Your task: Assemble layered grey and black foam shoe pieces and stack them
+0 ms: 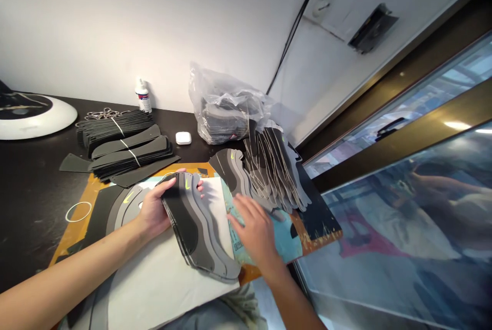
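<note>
My left hand (156, 209) grips a stack of shoe upper pieces (196, 227), layered in black and greys with a small yellow-green swoosh near the top. Its thumb lies over the top edge, and fingertips show on the far side. To the right of that stack, my right hand (255, 225) is above the board with nothing visible in it, its fingers extended. Just beyond it lies a fanned row of similar upper pieces (269, 171). Another such piece (121, 207) with a swoosh lies left of my left hand, partly under white paper (154, 284).
Bundles of dark cut pieces (132, 158) tied with bands lie at the back left. Behind stand a white bottle (142, 95), a small white case (183, 138) and a plastic bag of pieces (226, 115). A white ring (78, 212) lies left. Glass panels (403, 227) border the right.
</note>
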`<move>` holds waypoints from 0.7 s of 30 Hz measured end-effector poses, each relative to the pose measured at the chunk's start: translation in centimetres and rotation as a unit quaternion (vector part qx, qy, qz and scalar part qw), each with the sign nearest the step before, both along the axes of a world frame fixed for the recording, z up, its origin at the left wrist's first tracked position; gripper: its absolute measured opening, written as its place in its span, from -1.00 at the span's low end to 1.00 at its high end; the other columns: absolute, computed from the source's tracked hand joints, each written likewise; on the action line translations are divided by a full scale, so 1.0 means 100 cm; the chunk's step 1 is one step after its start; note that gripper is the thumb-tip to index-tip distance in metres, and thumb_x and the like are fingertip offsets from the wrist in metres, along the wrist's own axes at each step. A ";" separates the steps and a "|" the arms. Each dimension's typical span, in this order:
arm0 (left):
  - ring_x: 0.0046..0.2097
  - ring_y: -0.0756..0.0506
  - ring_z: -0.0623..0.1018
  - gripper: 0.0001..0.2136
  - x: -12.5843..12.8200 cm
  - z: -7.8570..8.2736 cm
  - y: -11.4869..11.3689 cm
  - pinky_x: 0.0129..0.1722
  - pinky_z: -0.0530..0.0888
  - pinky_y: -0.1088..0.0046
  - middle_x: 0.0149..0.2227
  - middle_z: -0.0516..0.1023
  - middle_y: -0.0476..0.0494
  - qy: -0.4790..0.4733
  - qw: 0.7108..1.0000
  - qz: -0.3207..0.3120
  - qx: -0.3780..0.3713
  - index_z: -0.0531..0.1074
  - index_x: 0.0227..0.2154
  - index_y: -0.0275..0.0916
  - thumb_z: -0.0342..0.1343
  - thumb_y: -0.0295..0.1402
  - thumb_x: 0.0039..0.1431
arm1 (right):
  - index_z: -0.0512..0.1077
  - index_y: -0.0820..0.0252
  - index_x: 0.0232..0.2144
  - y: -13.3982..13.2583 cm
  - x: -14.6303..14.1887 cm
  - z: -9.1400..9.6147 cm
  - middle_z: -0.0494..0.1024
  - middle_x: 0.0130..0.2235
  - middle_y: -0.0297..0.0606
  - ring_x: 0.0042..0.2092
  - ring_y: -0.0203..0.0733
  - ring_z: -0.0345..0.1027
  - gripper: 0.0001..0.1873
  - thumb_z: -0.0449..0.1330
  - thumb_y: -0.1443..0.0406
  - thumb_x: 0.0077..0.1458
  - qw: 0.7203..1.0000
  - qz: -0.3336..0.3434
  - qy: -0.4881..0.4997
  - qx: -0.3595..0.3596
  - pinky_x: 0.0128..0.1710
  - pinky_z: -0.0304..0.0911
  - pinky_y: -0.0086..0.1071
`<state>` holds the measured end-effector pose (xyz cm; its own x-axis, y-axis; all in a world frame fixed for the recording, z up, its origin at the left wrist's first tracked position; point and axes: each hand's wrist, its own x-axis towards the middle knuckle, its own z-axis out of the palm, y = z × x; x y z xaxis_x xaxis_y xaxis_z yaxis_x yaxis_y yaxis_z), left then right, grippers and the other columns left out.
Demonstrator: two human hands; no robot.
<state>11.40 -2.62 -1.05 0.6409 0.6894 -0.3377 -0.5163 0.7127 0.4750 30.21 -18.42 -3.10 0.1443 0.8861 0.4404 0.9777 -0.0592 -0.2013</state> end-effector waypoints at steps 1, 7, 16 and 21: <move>-0.15 -0.37 0.64 -0.61 0.000 0.000 0.000 -0.08 0.56 -0.06 -0.11 0.60 -0.31 0.003 1.000 0.000 -0.004 0.39 -0.02 -0.21 0.23 -0.41 0.04 | 0.50 0.12 0.08 0.004 0.014 -0.003 0.55 0.10 -0.07 0.13 0.05 0.43 -0.62 0.22 0.16 0.25 0.999 -0.032 -0.019 -0.025 0.04 0.44 -0.08; -0.12 -0.42 0.64 -0.57 0.001 0.000 0.001 -0.07 0.54 -0.12 -0.11 0.61 -0.32 0.022 1.000 0.011 -0.018 0.37 0.03 -0.19 0.22 -0.42 0.05 | 0.52 0.08 0.08 0.010 0.046 -0.010 0.51 0.17 -0.20 0.10 -0.03 0.48 -0.64 0.17 0.22 0.27 0.992 -0.077 0.012 -0.096 0.03 0.46 -0.21; -0.14 -0.40 0.64 -0.51 0.000 -0.004 0.002 -0.08 0.54 -0.12 -0.12 0.60 -0.32 0.005 1.000 0.002 -0.010 0.34 0.10 -0.18 0.22 -0.41 0.08 | 0.60 0.17 -0.04 0.014 0.050 -0.013 0.69 -0.19 -0.14 -0.22 -0.14 0.61 -0.64 0.02 0.30 0.34 0.993 -0.111 0.000 -0.047 -0.20 0.46 -0.40; -0.16 -0.37 0.64 -0.56 0.000 -0.003 0.002 -0.07 0.54 -0.10 -0.12 0.60 -0.31 0.000 1.000 0.002 -0.008 0.36 0.07 -0.19 0.18 -0.43 0.10 | 0.60 0.04 -0.07 0.013 0.052 -0.008 0.62 0.02 -0.26 0.00 -0.11 0.54 -0.75 0.21 0.23 0.25 0.991 -0.077 0.072 -0.080 -0.02 0.46 -0.31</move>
